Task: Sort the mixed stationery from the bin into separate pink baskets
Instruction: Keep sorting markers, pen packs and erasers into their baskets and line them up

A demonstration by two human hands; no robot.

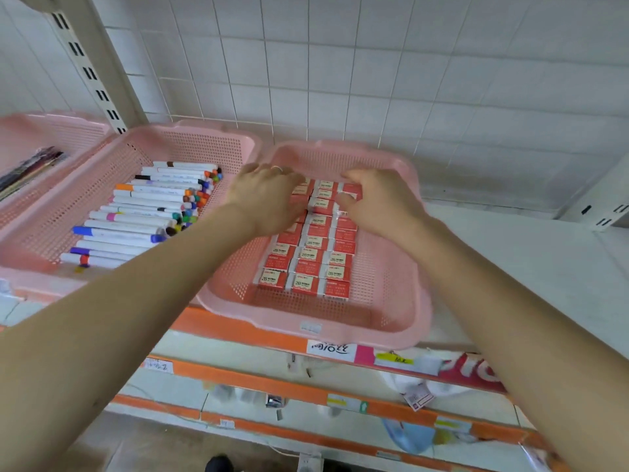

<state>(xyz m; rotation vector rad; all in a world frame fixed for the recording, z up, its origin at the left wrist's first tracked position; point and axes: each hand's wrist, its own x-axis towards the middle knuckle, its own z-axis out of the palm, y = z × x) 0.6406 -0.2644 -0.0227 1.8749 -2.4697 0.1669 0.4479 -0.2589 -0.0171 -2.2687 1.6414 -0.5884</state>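
A pink basket [391,301] on the shelf holds red-and-white 2B eraser boxes [308,264] laid in three neat rows. My left hand [269,195] lies over the far left rows with its fingers bent down onto the boxes. My right hand [377,199] reaches over the far right rows, and its thumb and fingers pinch one eraser box [350,191] at the back. A second pink basket [190,144] to the left holds several white markers [136,216] with coloured caps, lying side by side.
A third pink basket [51,127] at the far left holds dark pens [30,172]. A white wire grid [374,80] backs the shelf, with a slotted upright [88,66] at left. The bare white shelf top [527,260] extends right. Orange-edged lower shelves [272,386] sit below.
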